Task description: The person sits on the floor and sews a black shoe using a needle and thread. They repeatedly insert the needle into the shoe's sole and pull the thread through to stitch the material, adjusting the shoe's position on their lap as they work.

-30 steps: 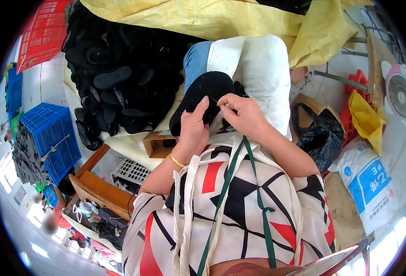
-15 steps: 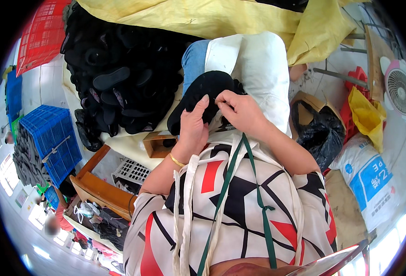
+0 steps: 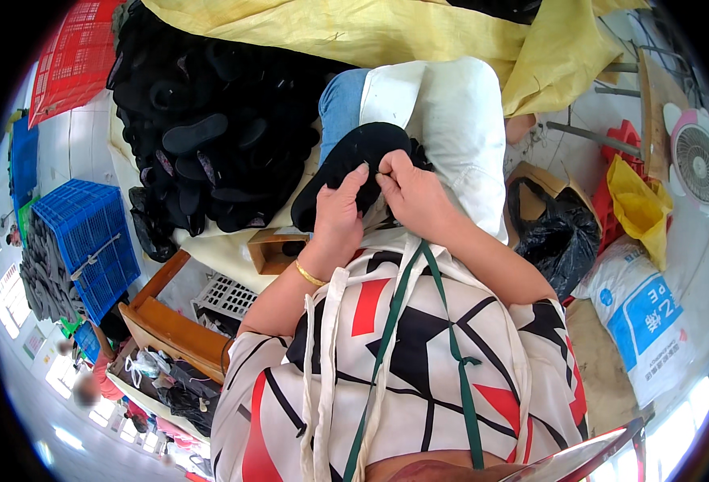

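While your left hand (image 3: 340,213) holds the black shoe (image 3: 362,143), long axis slanting away rightward: your right hand (image 3: 415,193), pinched, contents unclear, at its right side

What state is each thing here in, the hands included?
Black slipper: held slantwise.
Left fingers: gripping the slipper.
Right fingers: pinched together at the slipper; anything between them unclear.
Footwear pile: loosely heaped.
Blue crate: heaped with grey pieces.
Yellow sheet: rumpled.
Black plastic bag: crumpled.
Fan: running or stopped, cannot tell.
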A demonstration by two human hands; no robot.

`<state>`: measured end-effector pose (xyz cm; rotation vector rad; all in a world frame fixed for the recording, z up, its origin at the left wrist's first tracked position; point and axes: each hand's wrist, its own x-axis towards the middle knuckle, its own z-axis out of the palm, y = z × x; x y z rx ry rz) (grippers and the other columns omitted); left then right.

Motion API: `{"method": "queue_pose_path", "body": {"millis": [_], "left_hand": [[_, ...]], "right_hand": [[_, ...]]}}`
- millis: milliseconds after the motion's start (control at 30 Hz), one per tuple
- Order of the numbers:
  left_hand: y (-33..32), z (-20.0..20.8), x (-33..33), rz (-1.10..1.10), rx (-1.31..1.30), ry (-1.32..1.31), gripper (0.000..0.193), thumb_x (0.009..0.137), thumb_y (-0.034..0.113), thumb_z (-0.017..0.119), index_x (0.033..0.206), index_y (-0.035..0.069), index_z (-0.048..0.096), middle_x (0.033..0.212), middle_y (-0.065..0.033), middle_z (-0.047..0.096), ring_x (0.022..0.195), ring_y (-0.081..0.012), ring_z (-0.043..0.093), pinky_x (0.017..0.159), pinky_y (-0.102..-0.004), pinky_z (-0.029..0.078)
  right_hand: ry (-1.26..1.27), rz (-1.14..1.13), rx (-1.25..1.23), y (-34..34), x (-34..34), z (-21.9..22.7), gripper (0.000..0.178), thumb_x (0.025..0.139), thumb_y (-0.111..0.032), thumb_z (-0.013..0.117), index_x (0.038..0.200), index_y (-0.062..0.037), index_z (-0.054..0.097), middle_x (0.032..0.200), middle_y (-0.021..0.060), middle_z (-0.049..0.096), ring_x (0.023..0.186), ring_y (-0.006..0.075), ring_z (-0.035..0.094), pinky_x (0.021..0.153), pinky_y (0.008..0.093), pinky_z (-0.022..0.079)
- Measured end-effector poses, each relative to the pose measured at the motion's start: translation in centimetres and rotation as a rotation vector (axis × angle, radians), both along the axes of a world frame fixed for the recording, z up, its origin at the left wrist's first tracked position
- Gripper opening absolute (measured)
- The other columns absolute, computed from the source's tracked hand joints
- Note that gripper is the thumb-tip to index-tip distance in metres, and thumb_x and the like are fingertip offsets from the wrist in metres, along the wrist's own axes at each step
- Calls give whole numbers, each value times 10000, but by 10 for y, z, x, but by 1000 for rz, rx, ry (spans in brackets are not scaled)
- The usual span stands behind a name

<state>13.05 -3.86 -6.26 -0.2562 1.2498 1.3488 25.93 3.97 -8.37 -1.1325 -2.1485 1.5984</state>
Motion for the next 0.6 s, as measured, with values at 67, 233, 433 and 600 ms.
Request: {"method": "queue_pose_path", "body": {"millis": [67,233,433,600], "left_hand": [[-2,-3,5,42,102,11,198,957,122,654,1133,40,692,1132,-22,712,1018,-122,659,894,-278,499],[-13,-16,11,2,152,67,174,967,109,626,1112,33,686,1072,-21,707,966,-107,653,849,-260,505],[-20,-23,18,-144,101,236,166,954,105,655,1087,9,684,1010,-11,702,918,-90,632,833,-256,501],[-9,-22,2,-486,184,800,283,920,225,745,973,-45,676,837,-55,669,742,-103,545,662,-282,477]], "right_hand": [[16,-52,-185,5,-7,6,119,966,-135,565,1050,-60,526,768,188,660,698,387,657,621,456,516],[-131,112,-23,24,-6,12,84,956,-112,592,1026,-76,565,822,140,658,720,341,654,651,399,515],[-50,145,254,27,0,17,110,926,-199,634,961,-95,624,909,96,612,783,344,644,679,451,527],[451,-168,-487,42,17,1,166,1011,-254,596,989,-91,572,965,70,661,683,209,669,573,319,538]]}}
